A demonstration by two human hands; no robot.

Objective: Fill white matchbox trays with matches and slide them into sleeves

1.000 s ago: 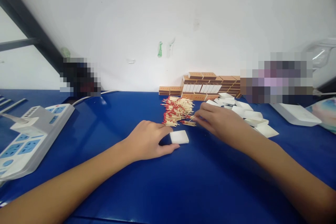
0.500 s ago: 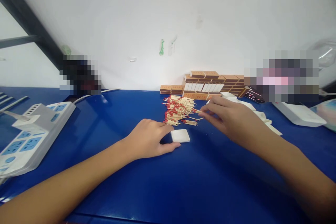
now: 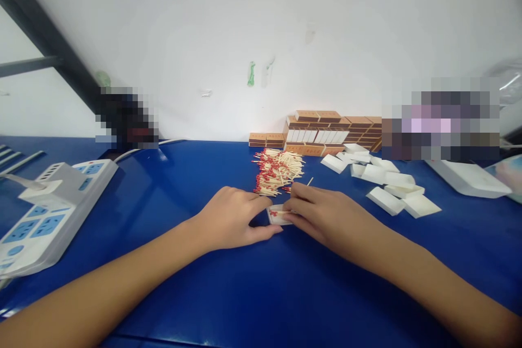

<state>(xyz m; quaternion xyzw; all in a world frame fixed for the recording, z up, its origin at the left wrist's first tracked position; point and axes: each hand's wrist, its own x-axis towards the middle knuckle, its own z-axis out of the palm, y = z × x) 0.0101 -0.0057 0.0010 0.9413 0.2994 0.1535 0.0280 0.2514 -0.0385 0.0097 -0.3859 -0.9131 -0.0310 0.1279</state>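
A small white matchbox tray (image 3: pixel 279 222) lies on the blue table, steadied between the thumb and fingers of my left hand (image 3: pixel 228 217). Red-headed matches (image 3: pixel 274 213) show inside the tray. My right hand (image 3: pixel 326 212) is over the tray's right end, its fingertips closed on matches whose heads point left; how many it holds is hidden. Just behind the tray is a heap of loose matches (image 3: pixel 278 169), red heads mostly to the left. One stray match (image 3: pixel 310 181) sticks out beyond my right fingers.
Several white trays (image 3: pixel 374 174) lie scattered to the right. Brown matchboxes (image 3: pixel 314 149) stand stacked against the wall. A power strip (image 3: pixel 61 212) with a plugged-in adapter occupies the left side. A white box (image 3: pixel 468 176) is at the far right.
My right hand has moved left and nearer, from the heap's right side to the tray, bringing matches into it. The loose trays are now uncovered. My left hand stays at the tray.
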